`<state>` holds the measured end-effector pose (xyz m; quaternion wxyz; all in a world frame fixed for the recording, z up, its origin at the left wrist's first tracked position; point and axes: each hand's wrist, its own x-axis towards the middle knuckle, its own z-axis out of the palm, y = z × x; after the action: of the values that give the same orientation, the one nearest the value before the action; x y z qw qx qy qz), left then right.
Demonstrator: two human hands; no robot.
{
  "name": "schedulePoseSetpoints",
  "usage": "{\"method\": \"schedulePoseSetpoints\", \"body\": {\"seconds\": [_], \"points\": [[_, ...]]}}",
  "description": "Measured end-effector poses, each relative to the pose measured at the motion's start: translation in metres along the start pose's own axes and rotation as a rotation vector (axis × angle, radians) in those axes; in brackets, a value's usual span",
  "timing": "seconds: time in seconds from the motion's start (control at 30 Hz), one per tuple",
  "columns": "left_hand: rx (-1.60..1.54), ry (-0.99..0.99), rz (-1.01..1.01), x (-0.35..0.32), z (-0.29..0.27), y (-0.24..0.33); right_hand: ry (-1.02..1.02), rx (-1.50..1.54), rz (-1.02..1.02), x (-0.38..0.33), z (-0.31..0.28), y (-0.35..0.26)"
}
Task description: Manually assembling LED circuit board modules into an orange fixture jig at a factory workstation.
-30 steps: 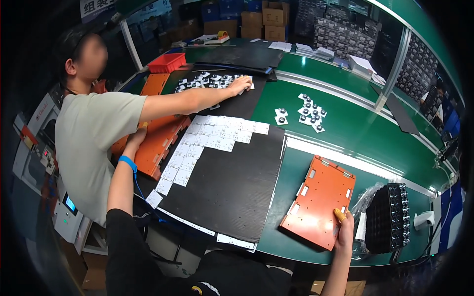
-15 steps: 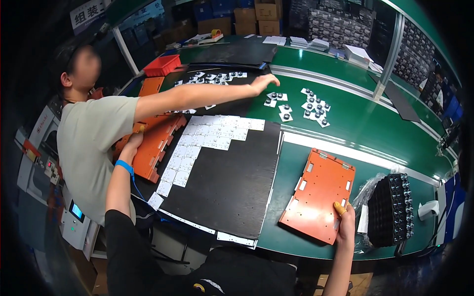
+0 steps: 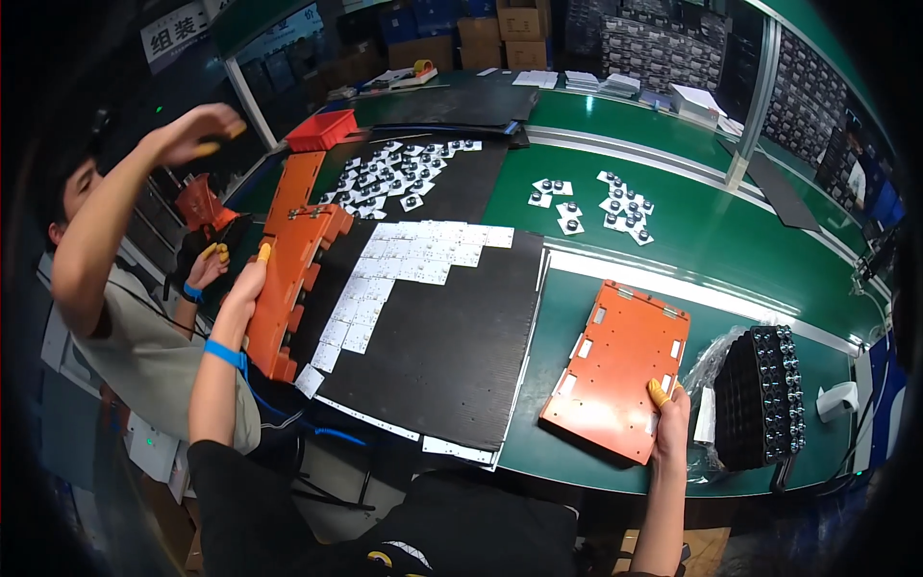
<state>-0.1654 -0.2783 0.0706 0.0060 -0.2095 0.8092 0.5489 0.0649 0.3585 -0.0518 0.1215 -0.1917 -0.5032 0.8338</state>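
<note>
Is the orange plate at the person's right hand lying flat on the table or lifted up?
Flat. The orange plate rests on the green table; the right hand touches its near edge.

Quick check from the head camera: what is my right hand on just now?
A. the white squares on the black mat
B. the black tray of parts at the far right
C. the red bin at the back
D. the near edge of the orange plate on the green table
D: the right hand grips the near right edge of the orange plate lying on the green table, beside the black tray but not on it.

light: bright overhead | glare: green bench (image 3: 731, 240) | edges: dark, bent | focus: sharp
</note>
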Motion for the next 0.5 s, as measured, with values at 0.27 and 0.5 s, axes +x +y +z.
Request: {"method": "schedulePoseSetpoints", "body": {"seconds": [0.27,0.5], "points": [[-0.243,0.005,0.206,-0.153,0.002,-0.069,-0.065,0.018,-0.202,-0.010,-0.015,-0.001],[-0.176,0.226,-0.037,-0.298,0.000,-0.171,-0.171,-0.001,-0.336,-0.034,0.043,-0.060]]}}
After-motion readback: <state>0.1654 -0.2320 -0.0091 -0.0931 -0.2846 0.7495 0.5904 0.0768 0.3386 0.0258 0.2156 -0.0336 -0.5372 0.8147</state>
